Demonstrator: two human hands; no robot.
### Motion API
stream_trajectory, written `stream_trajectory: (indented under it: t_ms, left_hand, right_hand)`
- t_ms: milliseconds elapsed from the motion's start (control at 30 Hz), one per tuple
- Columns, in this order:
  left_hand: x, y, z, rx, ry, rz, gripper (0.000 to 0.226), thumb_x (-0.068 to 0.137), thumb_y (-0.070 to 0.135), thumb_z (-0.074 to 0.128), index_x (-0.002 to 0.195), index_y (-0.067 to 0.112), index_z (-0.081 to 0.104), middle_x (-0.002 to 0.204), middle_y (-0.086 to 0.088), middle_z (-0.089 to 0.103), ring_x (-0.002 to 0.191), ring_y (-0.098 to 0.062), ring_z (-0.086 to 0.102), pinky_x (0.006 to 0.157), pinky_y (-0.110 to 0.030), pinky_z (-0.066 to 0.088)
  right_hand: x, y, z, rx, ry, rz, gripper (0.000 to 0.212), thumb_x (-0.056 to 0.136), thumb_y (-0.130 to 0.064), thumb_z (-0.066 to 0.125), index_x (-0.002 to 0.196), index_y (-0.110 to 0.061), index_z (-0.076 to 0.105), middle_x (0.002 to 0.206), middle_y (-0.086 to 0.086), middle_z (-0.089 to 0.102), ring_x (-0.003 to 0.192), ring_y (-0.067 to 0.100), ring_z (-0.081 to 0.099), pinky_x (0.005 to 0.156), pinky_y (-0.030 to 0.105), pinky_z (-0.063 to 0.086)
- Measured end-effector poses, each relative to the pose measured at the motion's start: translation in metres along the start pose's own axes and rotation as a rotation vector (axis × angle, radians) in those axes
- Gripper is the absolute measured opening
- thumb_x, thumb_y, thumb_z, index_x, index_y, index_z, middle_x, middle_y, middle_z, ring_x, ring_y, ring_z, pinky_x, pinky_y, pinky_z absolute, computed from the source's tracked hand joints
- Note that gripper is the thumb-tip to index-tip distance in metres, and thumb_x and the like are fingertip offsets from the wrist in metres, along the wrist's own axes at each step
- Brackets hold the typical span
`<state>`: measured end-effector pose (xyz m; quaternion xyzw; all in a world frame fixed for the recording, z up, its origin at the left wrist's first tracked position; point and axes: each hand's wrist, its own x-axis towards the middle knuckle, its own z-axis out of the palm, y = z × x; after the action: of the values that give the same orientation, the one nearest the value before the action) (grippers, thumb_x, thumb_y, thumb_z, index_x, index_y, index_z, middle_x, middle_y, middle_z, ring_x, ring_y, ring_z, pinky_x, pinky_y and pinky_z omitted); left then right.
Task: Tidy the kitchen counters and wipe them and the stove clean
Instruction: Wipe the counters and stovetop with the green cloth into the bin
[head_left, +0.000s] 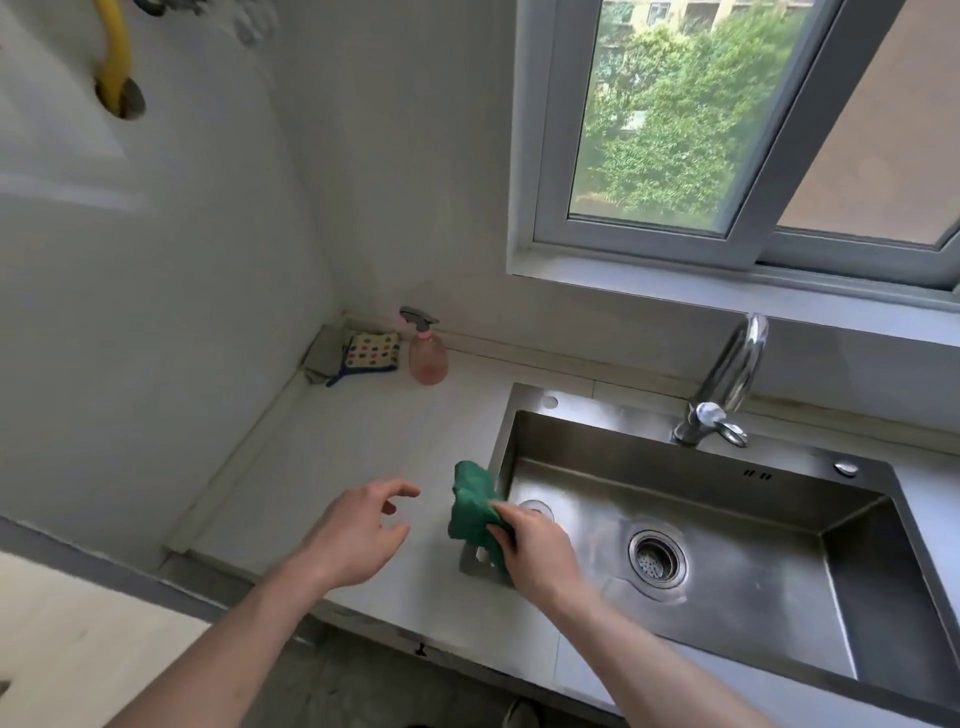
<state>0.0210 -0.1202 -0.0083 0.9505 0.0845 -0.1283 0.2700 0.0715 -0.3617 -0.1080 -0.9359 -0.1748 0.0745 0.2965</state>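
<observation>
I am looking down at the sink corner. The right hand is pinching a crumpled green cloth between thumb and curled fingers, holding it over the sink's left rim at about 6 o'clock in the frame. The left hand is hovering just beside it at 7 o'clock — fingers spread and loosely bent, gripping nothing, above the pale tabletop.

Progress, as I judge it: the tabletop stretch left of the sink is looking tidy, with loose items gathered at the back corner toward 11 o'clock. I cannot tell whether it is wiped yet; no wet streaks are showing. The basin is looking wet. The stove is lying outside the frame, so I am counting that part as outstanding.

Count:
- one green cloth, in hand;
- one pink spray bottle, standing upright by the wall;
- one dotted pad and one grey cloth touching it in the corner;
- one sink, one tap, one drain strainer — plus a smaller round fitting partly hidden behind the cloth hand.
</observation>
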Motion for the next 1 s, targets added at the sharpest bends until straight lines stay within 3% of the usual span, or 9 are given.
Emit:
stream_trajectory:
  t_ms: [100, 200, 300, 433, 567, 700, 833, 933, 1000]
  left_hand:
    - [0.016, -0.023, 0.018, -0.045, -0.029, -0.06, 0.041, 0.095, 0.025, 0.065, 0.134, 0.037, 0.06, 0.124, 0.015, 0.061, 0.102, -0.001, 0.059, 0.088, -0.022, 0.05]
    - [0.032, -0.048, 0.036, -0.053, -0.104, -0.132, 0.042, 0.093, 0.025, 0.065, 0.134, 0.033, 0.06, 0.135, 0.013, 0.061, 0.108, -0.006, 0.06, 0.095, -0.027, 0.052]
    - [0.057, -0.061, 0.05, -0.059, -0.18, -0.177, 0.051, 0.093, 0.029, 0.065, 0.143, 0.027, 0.054, 0.144, 0.008, 0.057, 0.115, -0.013, 0.061, 0.101, -0.029, 0.05]
    - [0.097, -0.067, 0.071, -0.1, -0.299, -0.256, 0.069, 0.09, 0.043, 0.07, 0.15, 0.019, 0.044, 0.146, -0.001, 0.055, 0.122, -0.02, 0.06, 0.107, -0.034, 0.047]
    - [0.137, -0.07, 0.093, -0.224, -0.381, -0.364, 0.084, 0.077, 0.046, 0.083, 0.144, 0.014, 0.044, 0.141, -0.003, 0.058, 0.124, -0.022, 0.06, 0.106, -0.033, 0.047]
    - [0.163, -0.063, 0.097, -0.347, -0.408, -0.361, 0.068, 0.077, 0.02, 0.087, 0.135, 0.011, 0.053, 0.131, -0.004, 0.066, 0.113, -0.021, 0.067, 0.101, -0.032, 0.052]
    - [0.169, -0.046, 0.052, -0.513, -0.286, -0.083, 0.03, 0.086, 0.009, 0.075, 0.114, 0.018, 0.073, 0.107, -0.001, 0.077, 0.1, -0.018, 0.073, 0.093, -0.034, 0.058]
    - [0.168, -0.048, 0.001, -0.551, -0.186, 0.19, 0.025, 0.086, 0.006, 0.077, 0.101, 0.025, 0.076, 0.098, 0.009, 0.078, 0.096, -0.009, 0.072, 0.09, -0.024, 0.054]
    - [0.162, -0.058, -0.02, -0.444, -0.109, 0.333, 0.028, 0.082, 0.008, 0.081, 0.096, 0.032, 0.075, 0.098, 0.016, 0.075, 0.097, -0.002, 0.068, 0.091, -0.014, 0.05]
  right_hand:
    - [0.002, 0.0, 0.05, -0.005, -0.222, -0.002, 0.041, 0.103, -0.036, 0.053, 0.143, -0.028, 0.057, 0.149, -0.009, 0.054, 0.138, 0.014, 0.049, 0.112, 0.027, 0.039]
    - [-0.009, -0.003, 0.076, 0.047, -0.455, 0.038, 0.059, 0.099, -0.045, 0.058, 0.153, -0.026, 0.045, 0.162, -0.01, 0.035, 0.151, 0.014, 0.029, 0.123, 0.03, 0.025]
    - [-0.009, 0.004, 0.071, 0.151, -0.34, 0.139, 0.059, 0.096, -0.056, 0.056, 0.149, -0.031, 0.049, 0.158, -0.016, 0.038, 0.146, 0.006, 0.033, 0.12, 0.027, 0.027]
    - [0.006, 0.018, 0.056, 0.194, -0.121, 0.406, 0.059, 0.097, -0.047, 0.06, 0.15, -0.028, 0.044, 0.155, -0.011, 0.044, 0.143, 0.009, 0.039, 0.116, 0.027, 0.031]
    - [0.037, 0.028, 0.053, 0.364, -0.207, 0.747, 0.092, 0.09, -0.045, 0.072, 0.16, -0.017, 0.021, 0.155, 0.005, 0.045, 0.14, 0.024, 0.046, 0.11, 0.033, 0.04]
    - [0.056, 0.035, 0.066, 0.674, -0.189, 0.946, 0.095, 0.08, -0.02, 0.085, 0.156, -0.015, 0.03, 0.113, 0.005, 0.069, 0.099, 0.021, 0.07, 0.091, 0.035, 0.057]
    - [0.076, 0.014, 0.038, 0.837, 0.099, 0.834, 0.064, 0.078, 0.0, 0.08, 0.135, -0.018, 0.058, 0.103, 0.004, 0.074, 0.084, 0.013, 0.074, 0.079, 0.031, 0.061]
    - [0.086, -0.02, -0.006, 0.797, 0.267, 0.556, 0.064, 0.079, 0.002, 0.078, 0.132, -0.031, 0.06, 0.11, -0.006, 0.071, 0.082, 0.016, 0.072, 0.067, 0.031, 0.06]
    - [0.087, -0.032, -0.018, 0.654, 0.291, 0.371, 0.064, 0.079, -0.003, 0.081, 0.131, -0.035, 0.061, 0.109, -0.014, 0.07, 0.088, 0.009, 0.07, 0.072, 0.025, 0.059]
